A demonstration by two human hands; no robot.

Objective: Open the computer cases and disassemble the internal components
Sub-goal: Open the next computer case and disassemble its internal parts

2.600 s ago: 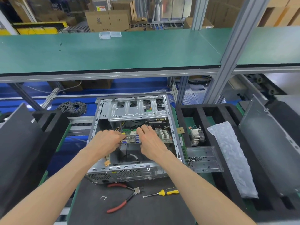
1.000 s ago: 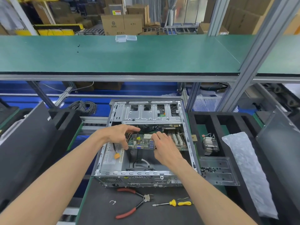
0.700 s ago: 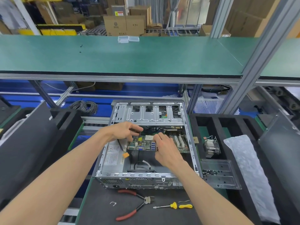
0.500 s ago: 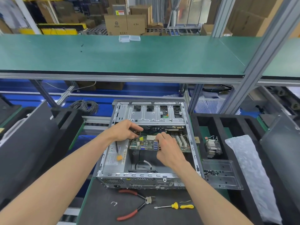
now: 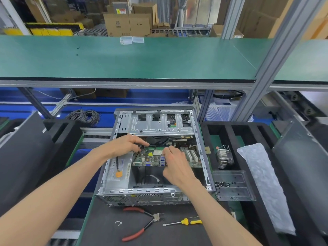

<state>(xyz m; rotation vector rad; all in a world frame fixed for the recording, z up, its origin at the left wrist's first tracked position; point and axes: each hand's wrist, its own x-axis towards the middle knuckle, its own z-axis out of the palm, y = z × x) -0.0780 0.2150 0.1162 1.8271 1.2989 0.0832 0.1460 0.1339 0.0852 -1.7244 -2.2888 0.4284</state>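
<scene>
Lying on its side on the dark desk [image 5: 106, 228], the computer case [image 5: 156, 192] has its open face up, which lets both hands reach straight down into it. Inside, the green motherboard [image 5: 154, 158] sits tilted, its port edge raised toward the person, seemingly being worked free of the chassis. The left hand [image 5: 127, 144] has fingers curled at the board's left end, pinching something dark there, perhaps a connector; a cable with an orange plug [image 5: 119, 174] hangs below it. The right hand [image 5: 174, 161] curls over the board's near edge beside the blue ports, gripping it, likely to steady or lift it. Right of the case, a removed heatsink [image 5: 224, 158] rests in a foam tray [image 5: 229, 128]. Red-handled pliers [image 5: 142, 224] and a yellow screwdriver [image 5: 184, 222] lie in front, within easy reach.
</scene>
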